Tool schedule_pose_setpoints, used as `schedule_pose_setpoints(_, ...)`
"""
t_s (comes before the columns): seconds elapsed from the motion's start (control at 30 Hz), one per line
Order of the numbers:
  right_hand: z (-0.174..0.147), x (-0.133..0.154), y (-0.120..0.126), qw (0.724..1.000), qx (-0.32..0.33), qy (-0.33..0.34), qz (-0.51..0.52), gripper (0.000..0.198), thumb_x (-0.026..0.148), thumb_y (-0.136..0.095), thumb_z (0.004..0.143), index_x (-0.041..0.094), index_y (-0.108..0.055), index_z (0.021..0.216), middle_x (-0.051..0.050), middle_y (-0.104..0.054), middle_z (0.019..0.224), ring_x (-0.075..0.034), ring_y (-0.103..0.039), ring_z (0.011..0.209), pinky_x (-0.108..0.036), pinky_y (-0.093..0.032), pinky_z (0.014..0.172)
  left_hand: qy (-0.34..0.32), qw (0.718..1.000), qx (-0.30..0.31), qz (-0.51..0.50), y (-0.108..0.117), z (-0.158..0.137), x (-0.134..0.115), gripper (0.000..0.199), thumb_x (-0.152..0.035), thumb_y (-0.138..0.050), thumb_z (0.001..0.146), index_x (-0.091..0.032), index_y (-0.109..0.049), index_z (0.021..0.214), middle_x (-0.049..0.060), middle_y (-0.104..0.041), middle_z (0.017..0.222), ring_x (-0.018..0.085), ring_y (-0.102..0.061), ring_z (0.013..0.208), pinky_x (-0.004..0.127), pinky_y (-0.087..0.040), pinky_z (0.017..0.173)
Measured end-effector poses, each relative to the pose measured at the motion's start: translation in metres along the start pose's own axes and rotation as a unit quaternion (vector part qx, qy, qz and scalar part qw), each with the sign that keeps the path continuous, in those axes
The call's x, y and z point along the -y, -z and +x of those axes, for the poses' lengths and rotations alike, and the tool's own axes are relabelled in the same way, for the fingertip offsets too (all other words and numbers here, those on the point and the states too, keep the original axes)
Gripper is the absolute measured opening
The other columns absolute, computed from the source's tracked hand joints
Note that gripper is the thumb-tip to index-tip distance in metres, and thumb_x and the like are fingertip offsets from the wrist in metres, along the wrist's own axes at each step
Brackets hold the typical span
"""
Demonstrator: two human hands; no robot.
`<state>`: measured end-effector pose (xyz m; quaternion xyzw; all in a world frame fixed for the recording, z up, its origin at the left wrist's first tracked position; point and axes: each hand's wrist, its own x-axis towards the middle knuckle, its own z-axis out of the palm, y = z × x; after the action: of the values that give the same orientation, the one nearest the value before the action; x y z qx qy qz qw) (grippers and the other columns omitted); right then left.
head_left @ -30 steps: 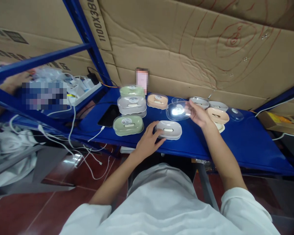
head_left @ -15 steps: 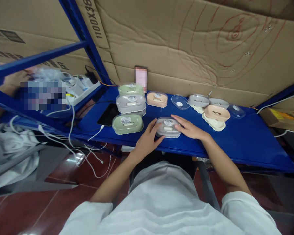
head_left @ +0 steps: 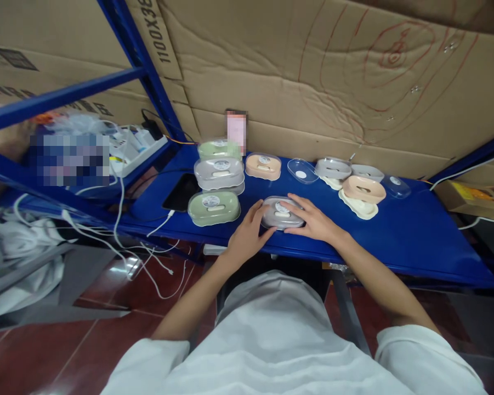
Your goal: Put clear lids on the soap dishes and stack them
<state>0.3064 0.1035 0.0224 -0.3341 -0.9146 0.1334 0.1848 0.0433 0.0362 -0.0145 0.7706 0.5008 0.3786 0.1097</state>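
A grey oval soap box (head_left: 277,220) with a clear lid and a round label lies on the blue table in front of me. My left hand (head_left: 249,233) grips its left end, thumb along the near side. On the right end, my right hand (head_left: 314,220) holds the box with its fingers reaching over the lid, partly covering the label. To the left sit a green soap box (head_left: 214,209), a stacked grey soap box (head_left: 219,174) and another green one (head_left: 214,149) behind. Beyond my hands is a peach soap box (head_left: 263,166) with its lid on.
Right of my hands lie a loose clear lid (head_left: 302,171), grey trays (head_left: 333,168), a peach tray (head_left: 364,189) and a cream base (head_left: 361,207). A black phone (head_left: 181,193) with a white cable lies left. Cardboard (head_left: 271,82) lines the back. Another person's hand (head_left: 10,140) shows far left.
My right hand has shifted left over the lid, and its thumb has come to the near side of the grey soap box. My left hand stays in place.
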Motion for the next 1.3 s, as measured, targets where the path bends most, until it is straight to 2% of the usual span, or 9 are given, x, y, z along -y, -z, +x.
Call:
schedule_pose_setpoints(0.13,0.021,-0.018,0.012,0.998,-0.052,-0.029,0.001,0.081,0.068,-0.076,0.087,0.042,-0.05,0.159,-0.005,-0.042,0.17,-0.041,-0.037,0.158,-0.063,-0.033,0.129,-0.009,1.0,-0.028,0.001,0.001,0.001,-0.002,0.061,-0.038,-0.064,0.103,-0.025,-0.036,0.156,0.019,-0.038,0.166,0.034,-0.05,0.151,0.054,-0.051,0.119)
schedule_pose_setpoints(0.3,0.088,-0.06,0.027,0.989,-0.135,-0.061,-0.01,0.089,0.074,-0.071,0.088,0.033,-0.046,0.163,-0.011,-0.035,0.173,-0.04,-0.036,0.158,-0.062,-0.03,0.129,-0.005,0.999,-0.03,0.019,0.003,0.0,-0.005,0.051,-0.033,-0.061,0.104,-0.023,-0.046,0.152,0.02,-0.035,0.166,0.035,-0.053,0.147,0.055,-0.054,0.117)
schedule_pose_setpoints(0.5,0.169,-0.085,0.012,0.993,-0.114,-0.02,0.004,0.095,0.079,-0.067,0.088,0.023,-0.047,0.162,-0.017,-0.037,0.171,-0.037,-0.035,0.159,-0.056,-0.028,0.131,-0.017,0.999,-0.019,0.035,0.004,0.0,-0.005,0.044,-0.03,-0.061,0.104,-0.023,-0.053,0.146,0.018,-0.044,0.162,0.032,-0.056,0.145,0.052,-0.057,0.115)
schedule_pose_setpoints(0.73,0.198,-0.082,0.01,0.998,-0.067,-0.016,-0.011,0.099,0.082,-0.065,0.087,0.022,-0.045,0.163,-0.018,-0.034,0.173,-0.04,-0.03,0.161,-0.06,-0.025,0.13,-0.035,0.997,-0.017,0.061,0.0,-0.002,-0.001,0.035,-0.03,-0.062,0.103,-0.022,-0.06,0.137,0.017,-0.046,0.16,0.033,-0.056,0.144,0.052,-0.058,0.113)
schedule_pose_setpoints(0.87,0.186,-0.072,0.026,0.996,-0.079,-0.011,-0.027,0.111,0.085,-0.062,0.086,0.02,-0.029,0.17,-0.017,-0.031,0.175,-0.041,-0.026,0.162,-0.061,-0.022,0.132,-0.034,0.997,-0.013,0.061,0.0,-0.002,-0.001,0.032,-0.03,-0.062,0.103,-0.021,-0.061,0.134,0.017,-0.047,0.159,0.033,-0.056,0.143,0.052,-0.058,0.113)
schedule_pose_setpoints(0.97,0.157,-0.066,0.031,0.99,-0.133,-0.041,-0.022,0.096,0.08,-0.049,0.096,0.024,-0.026,0.171,-0.013,-0.036,0.173,-0.039,-0.031,0.16,-0.062,-0.024,0.131,-0.038,0.998,-0.011,0.058,-0.001,-0.002,0.0,0.032,-0.03,-0.061,0.104,-0.022,-0.061,0.135,0.016,-0.048,0.159,0.032,-0.054,0.145,0.052,-0.056,0.116)
schedule_pose_setpoints(1.13,0.078,-0.066,0.014,0.978,-0.14,-0.14,-0.064,0.071,0.064,-0.048,0.102,0.018,-0.051,0.156,-0.022,-0.059,0.153,-0.045,-0.047,0.147,-0.07,-0.029,0.123,-0.043,0.998,-0.007,0.049,-0.005,-0.003,0.004,0.031,-0.03,-0.06,0.104,-0.023,-0.062,0.135,0.014,-0.048,0.158,0.032,-0.053,0.146,0.053,-0.053,0.118)
schedule_pose_setpoints(1.2,0.05,-0.065,0.009,0.98,-0.112,-0.151,-0.071,0.057,0.055,-0.046,0.105,0.016,-0.062,0.143,-0.024,-0.068,0.14,-0.045,-0.055,0.138,-0.071,-0.034,0.118,-0.043,0.998,-0.004,0.05,-0.006,-0.003,0.005,0.032,-0.031,-0.059,0.105,-0.023,-0.061,0.135,0.015,-0.048,0.159,0.032,-0.054,0.145,0.053,-0.054,0.117)
schedule_pose_setpoints(1.3,0.022,-0.057,0.01,0.986,-0.08,-0.138,-0.053,0.042,0.047,-0.044,0.106,0.019,-0.071,0.123,-0.019,-0.076,0.123,-0.04,-0.068,0.12,-0.065,-0.044,0.111,-0.043,0.997,-0.003,0.057,-0.006,-0.003,0.004,0.035,-0.032,-0.06,0.105,-0.023,-0.06,0.138,0.016,-0.049,0.158,0.033,-0.054,0.145,0.054,-0.054,0.117)
